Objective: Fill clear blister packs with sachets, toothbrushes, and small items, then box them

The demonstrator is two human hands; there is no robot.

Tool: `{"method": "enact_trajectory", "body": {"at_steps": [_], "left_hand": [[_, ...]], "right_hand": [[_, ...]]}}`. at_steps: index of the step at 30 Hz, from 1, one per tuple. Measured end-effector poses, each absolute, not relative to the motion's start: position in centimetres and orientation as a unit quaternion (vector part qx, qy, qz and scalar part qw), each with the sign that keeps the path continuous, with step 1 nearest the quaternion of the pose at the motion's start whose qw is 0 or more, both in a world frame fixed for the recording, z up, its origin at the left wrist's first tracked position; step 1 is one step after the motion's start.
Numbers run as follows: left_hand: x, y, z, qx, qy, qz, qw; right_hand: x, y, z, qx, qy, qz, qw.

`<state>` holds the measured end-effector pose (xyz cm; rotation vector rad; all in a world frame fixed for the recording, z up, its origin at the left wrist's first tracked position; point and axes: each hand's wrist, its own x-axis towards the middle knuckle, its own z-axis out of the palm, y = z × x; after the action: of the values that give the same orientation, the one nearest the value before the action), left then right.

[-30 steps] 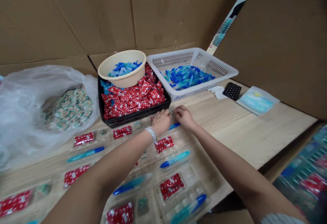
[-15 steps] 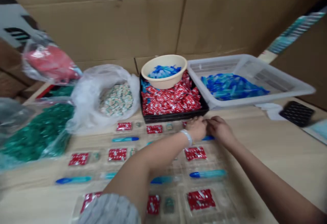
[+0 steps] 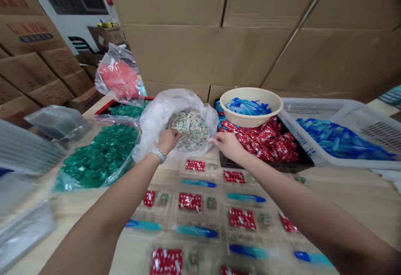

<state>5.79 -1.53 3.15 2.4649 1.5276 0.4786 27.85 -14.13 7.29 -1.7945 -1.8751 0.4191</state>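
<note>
A clear plastic bag [image 3: 163, 112] stands open on the wooden table, full of small white and green packets [image 3: 191, 126]. My left hand [image 3: 169, 139] is closed on the bag's near left rim, fingers curled. My right hand [image 3: 227, 144] pinches the bag's right rim, fingers together and pointing left. Both hands are at the bag's mouth. In front of them lie clear blister trays [image 3: 200, 202] holding red sachets, blue-and-teal pens and small packets.
A black tray [image 3: 294, 164] of red sachets carries a cream bowl [image 3: 250, 118] of blue pieces. A white basket [image 3: 313, 154] of blue pens is at the right. Bags of green packets [image 3: 97, 158] and red ones [image 3: 117, 78] lie left. Cardboard boxes wall the back.
Both hands left the blister tray by the black tray and moved left to the clear bag's mouth. The view swung left, showing the green and red bags.
</note>
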Motion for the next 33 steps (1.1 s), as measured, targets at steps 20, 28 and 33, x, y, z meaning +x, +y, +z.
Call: {"method": "enact_trajectory", "body": {"at_steps": [20, 28, 33], "left_hand": [[5.0, 3.7, -2.3, 0.834, 0.490, 0.151, 0.205], [5.4, 2.8, -2.5, 0.819, 0.520, 0.133, 0.204], [5.0, 1.1, -2.3, 0.833, 0.487, 0.123, 0.231]], "right_hand": [[19.3, 1.6, -2.2, -0.645, -0.751, 0.091, 0.108], [19.1, 1.0, -2.5, -0.624, -0.768, 0.097, 0.106], [19.5, -1.3, -2.4, -0.616, -0.766, 0.145, 0.113]]}}
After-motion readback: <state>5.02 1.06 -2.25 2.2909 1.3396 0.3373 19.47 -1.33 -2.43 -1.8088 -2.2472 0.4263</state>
